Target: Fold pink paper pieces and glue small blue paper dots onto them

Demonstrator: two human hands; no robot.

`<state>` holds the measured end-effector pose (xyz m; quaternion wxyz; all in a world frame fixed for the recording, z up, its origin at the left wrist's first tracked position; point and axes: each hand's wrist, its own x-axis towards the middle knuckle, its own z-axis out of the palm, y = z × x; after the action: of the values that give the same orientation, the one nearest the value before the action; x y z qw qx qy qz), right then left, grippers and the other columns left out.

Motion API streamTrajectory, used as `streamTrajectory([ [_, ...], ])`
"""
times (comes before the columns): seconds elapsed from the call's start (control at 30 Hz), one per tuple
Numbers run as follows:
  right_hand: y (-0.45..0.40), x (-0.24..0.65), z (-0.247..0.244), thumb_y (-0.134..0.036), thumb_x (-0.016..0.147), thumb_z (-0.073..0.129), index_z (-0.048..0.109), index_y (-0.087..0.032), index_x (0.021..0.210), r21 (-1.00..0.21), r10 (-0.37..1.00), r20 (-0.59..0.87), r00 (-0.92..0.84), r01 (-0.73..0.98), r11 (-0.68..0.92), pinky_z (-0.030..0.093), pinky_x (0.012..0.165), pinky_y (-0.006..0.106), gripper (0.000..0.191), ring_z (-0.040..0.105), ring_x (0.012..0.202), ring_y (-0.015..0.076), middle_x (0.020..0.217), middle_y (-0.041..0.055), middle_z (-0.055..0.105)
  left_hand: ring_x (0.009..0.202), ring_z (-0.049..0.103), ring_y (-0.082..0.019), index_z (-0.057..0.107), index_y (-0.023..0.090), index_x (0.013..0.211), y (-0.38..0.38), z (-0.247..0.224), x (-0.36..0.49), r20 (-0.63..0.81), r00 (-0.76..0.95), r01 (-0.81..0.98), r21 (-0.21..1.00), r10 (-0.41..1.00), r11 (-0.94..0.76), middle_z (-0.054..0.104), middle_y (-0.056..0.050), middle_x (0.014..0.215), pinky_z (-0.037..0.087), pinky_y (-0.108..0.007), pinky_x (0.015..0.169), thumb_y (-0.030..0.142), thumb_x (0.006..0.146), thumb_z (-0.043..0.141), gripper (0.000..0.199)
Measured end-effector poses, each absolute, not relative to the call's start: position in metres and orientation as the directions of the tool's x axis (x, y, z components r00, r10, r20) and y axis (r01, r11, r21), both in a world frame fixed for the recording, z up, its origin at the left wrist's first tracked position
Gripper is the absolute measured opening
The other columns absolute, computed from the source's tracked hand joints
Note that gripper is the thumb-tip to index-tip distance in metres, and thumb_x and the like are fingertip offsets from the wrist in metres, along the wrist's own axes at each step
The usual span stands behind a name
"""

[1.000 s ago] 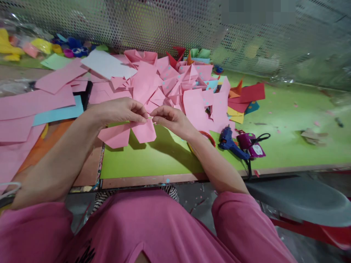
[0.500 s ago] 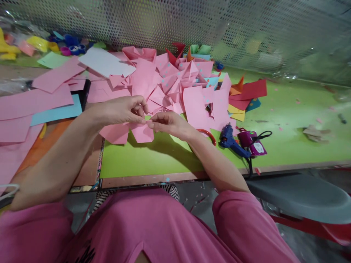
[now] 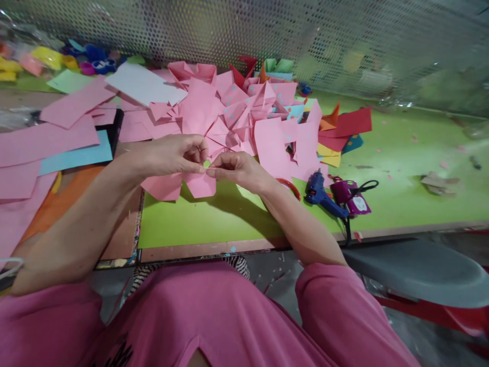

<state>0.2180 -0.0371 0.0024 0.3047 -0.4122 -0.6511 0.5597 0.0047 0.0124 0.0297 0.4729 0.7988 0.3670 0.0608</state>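
Observation:
Between both hands is a small piece of pink paper (image 3: 200,185), its lower part hanging below the fingertips over the green mat. My left hand (image 3: 183,154) pinches its top edge with thumb and fingers, other fingers curled. My right hand (image 3: 237,171) pinches the same edge from the right, its fingertips close to the left ones. Another pink paper piece (image 3: 164,186) lies beneath my left wrist on the mat's left side. Just beyond the hands rises a heap of pink folded papers (image 3: 200,107), some dotted blue. The upper part of the held piece is hidden by the fingers.
To the right lie a blue glue gun (image 3: 323,196), a purple device (image 3: 352,196) with a black cord, and a red curved handle (image 3: 290,187). Pink sheets (image 3: 46,140) and a blue strip (image 3: 78,154) spread at left. A perforated metal panel (image 3: 244,30) stands behind; a grey stool (image 3: 416,272) is at right.
Both hands stay pinched on the pink paper with only a slight shift of the fingertips. The whole view has moved a little.

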Motion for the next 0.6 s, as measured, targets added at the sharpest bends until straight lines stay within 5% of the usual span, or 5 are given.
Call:
streamTrajectory([
  [0.13,-0.036,0.219,0.001,-0.049,0.074,0.085,0.069,-0.015,0.075,-0.98,0.887,-0.072,-0.456,0.195,0.021,0.037,0.058,0.023,0.037,0.051,0.061,0.0072,0.065,-0.0043,0.062,0.06,0.045,-0.01,0.055,0.022,0.087,0.01,0.032,0.006,-0.29,0.702,0.508,0.844,0.65,-0.173,0.056,0.003,0.071,0.034,-0.024,0.054,0.028,0.071,0.066,0.021],
  [0.33,-0.033,0.225,0.004,-0.058,0.093,0.062,0.072,-0.016,0.087,-0.968,0.899,-0.211,-0.384,0.21,-0.137,0.04,0.057,0.023,0.044,0.064,0.066,0.0094,0.075,0.0033,0.073,0.071,0.055,-0.012,0.057,0.021,0.09,0.01,0.029,-0.002,-0.288,0.616,0.439,0.898,0.733,-0.015,0.06,0.0,0.079,0.043,-0.026,0.064,0.028,0.072,0.068,0.022],
  [0.6,-0.034,0.219,0.001,-0.048,0.08,0.081,0.068,-0.016,0.069,-0.967,0.849,-0.189,-0.494,0.242,-0.075,0.04,0.06,0.024,0.036,0.055,0.061,0.007,0.064,-0.0031,0.065,0.083,0.065,-0.019,0.07,0.022,0.096,0.016,0.026,-0.005,-0.271,0.557,0.552,0.827,0.785,-0.107,0.069,-0.002,0.088,0.049,-0.03,0.071,0.04,0.072,0.069,0.03],
])
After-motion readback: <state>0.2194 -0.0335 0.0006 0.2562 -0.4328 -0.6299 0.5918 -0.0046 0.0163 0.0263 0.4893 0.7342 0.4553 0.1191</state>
